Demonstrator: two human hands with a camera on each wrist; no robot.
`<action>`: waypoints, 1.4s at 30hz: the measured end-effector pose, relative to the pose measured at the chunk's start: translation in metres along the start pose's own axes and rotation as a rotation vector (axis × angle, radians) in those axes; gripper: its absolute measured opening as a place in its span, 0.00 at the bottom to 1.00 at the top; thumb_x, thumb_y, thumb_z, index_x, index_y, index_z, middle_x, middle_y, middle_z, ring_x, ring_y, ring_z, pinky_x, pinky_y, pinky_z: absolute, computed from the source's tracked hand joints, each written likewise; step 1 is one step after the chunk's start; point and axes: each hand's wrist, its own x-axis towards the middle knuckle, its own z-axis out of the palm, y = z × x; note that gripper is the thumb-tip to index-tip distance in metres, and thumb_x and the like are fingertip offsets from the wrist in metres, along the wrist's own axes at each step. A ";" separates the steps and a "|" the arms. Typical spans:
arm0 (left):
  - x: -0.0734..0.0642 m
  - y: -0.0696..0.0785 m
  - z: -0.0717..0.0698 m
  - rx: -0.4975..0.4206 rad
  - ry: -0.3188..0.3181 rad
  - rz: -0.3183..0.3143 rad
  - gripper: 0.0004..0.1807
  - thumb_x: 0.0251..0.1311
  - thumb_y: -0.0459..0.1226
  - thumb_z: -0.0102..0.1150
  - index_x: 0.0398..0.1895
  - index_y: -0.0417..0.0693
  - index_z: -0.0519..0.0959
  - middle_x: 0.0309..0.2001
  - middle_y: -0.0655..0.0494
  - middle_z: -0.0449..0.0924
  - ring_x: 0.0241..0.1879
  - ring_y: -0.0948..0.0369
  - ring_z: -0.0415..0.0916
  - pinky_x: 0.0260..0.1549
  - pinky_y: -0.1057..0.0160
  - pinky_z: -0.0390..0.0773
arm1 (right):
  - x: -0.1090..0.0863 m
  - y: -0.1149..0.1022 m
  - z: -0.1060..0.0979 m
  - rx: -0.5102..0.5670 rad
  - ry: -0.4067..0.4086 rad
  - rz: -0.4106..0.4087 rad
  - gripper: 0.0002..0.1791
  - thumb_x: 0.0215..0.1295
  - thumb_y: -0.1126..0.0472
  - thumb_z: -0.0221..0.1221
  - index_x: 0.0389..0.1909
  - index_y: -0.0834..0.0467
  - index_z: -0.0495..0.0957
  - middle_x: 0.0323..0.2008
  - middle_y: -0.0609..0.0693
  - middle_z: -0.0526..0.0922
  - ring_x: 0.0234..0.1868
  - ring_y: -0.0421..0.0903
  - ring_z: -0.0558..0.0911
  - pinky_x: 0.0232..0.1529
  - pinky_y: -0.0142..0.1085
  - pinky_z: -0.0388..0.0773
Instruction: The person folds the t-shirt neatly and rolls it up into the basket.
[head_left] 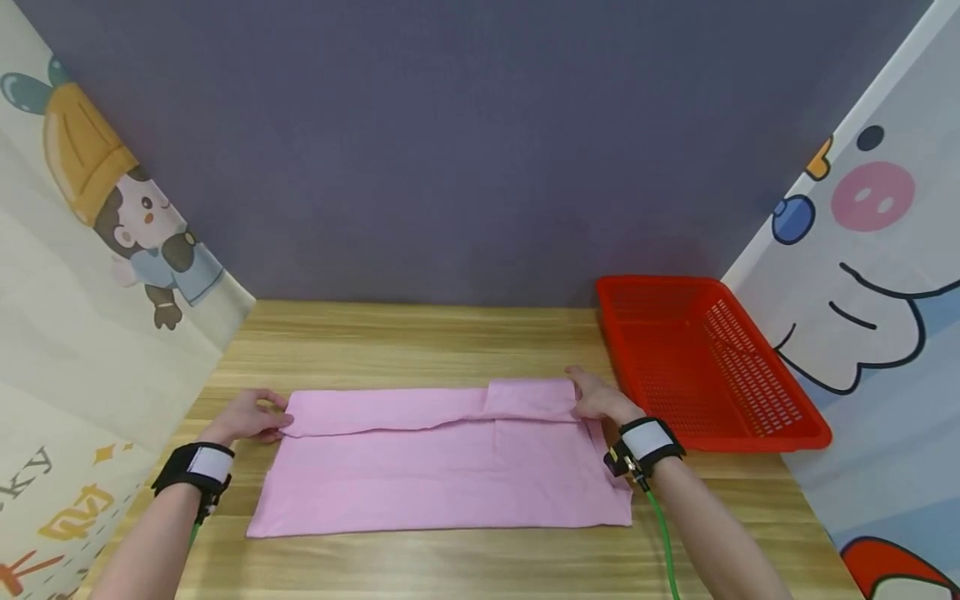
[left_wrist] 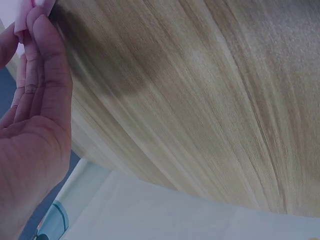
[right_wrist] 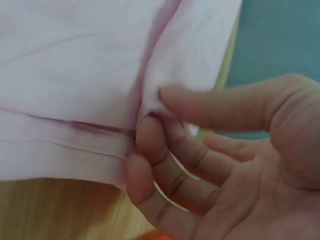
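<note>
A pink cloth lies flat on the wooden table, wider than it is deep. Its far part is turned over into a long strip, with a raised extra layer at the right end. At the strip's left end, my left hand pinches the corner; the left wrist view shows the pink edge between thumb and fingers. My right hand pinches the other end, and in the right wrist view its thumb and curled fingers hold the fold. Whether the cloth is a garment, I cannot tell.
A red plastic basket with perforated sides stands at the back right, close beside my right hand. Behind the wooden table rises a dark grey panel. Printed curtains border the left and right sides. A green cable trails from my right wrist.
</note>
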 end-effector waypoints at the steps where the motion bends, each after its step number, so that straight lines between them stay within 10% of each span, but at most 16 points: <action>1: 0.000 0.000 0.000 -0.008 -0.002 0.007 0.23 0.66 0.32 0.62 0.55 0.22 0.67 0.27 0.51 0.81 0.24 0.63 0.81 0.27 0.64 0.84 | -0.001 0.000 -0.002 -0.011 0.010 -0.005 0.46 0.51 0.74 0.61 0.73 0.73 0.55 0.68 0.75 0.65 0.64 0.67 0.71 0.71 0.60 0.65; 5: 0.001 -0.002 -0.001 -0.060 -0.032 0.047 0.22 0.66 0.31 0.61 0.55 0.23 0.67 0.28 0.52 0.80 0.26 0.63 0.82 0.29 0.64 0.85 | -0.007 -0.006 -0.019 -0.020 0.036 0.046 0.45 0.54 0.76 0.55 0.75 0.70 0.52 0.69 0.73 0.66 0.53 0.62 0.78 0.51 0.50 0.81; 10: 0.001 -0.003 0.002 -0.098 -0.101 0.112 0.19 0.66 0.31 0.61 0.52 0.23 0.70 0.30 0.53 0.79 0.30 0.62 0.82 0.33 0.62 0.87 | -0.009 -0.012 -0.029 0.005 0.028 0.125 0.46 0.58 0.77 0.57 0.77 0.64 0.50 0.65 0.71 0.71 0.37 0.56 0.79 0.23 0.36 0.76; 15: 0.000 -0.001 0.009 -0.050 -0.124 0.147 0.17 0.66 0.32 0.62 0.49 0.24 0.74 0.30 0.53 0.80 0.31 0.63 0.80 0.33 0.64 0.86 | -0.014 -0.009 -0.022 -0.081 0.005 0.123 0.42 0.61 0.75 0.56 0.76 0.67 0.51 0.66 0.72 0.70 0.53 0.60 0.76 0.50 0.46 0.82; 19: 0.001 0.000 0.013 0.059 -0.112 0.173 0.14 0.63 0.32 0.64 0.44 0.26 0.78 0.28 0.52 0.82 0.28 0.63 0.79 0.27 0.66 0.82 | -0.017 -0.009 -0.015 -0.141 -0.033 0.100 0.41 0.60 0.74 0.57 0.74 0.71 0.52 0.69 0.72 0.66 0.63 0.63 0.73 0.71 0.57 0.66; 30: 0.010 0.028 0.035 0.343 0.056 0.293 0.09 0.61 0.37 0.65 0.37 0.37 0.83 0.29 0.52 0.79 0.29 0.61 0.72 0.28 0.64 0.72 | -0.006 -0.002 -0.018 0.209 0.060 0.113 0.48 0.66 0.53 0.57 0.77 0.72 0.44 0.74 0.75 0.55 0.74 0.71 0.59 0.74 0.65 0.55; 42: 0.018 0.034 0.055 0.300 -0.024 0.290 0.07 0.54 0.30 0.72 0.31 0.36 0.82 0.26 0.51 0.79 0.28 0.60 0.71 0.29 0.66 0.72 | 0.023 0.001 -0.003 0.246 0.118 0.260 0.48 0.68 0.57 0.55 0.77 0.72 0.38 0.76 0.73 0.49 0.77 0.69 0.53 0.77 0.61 0.51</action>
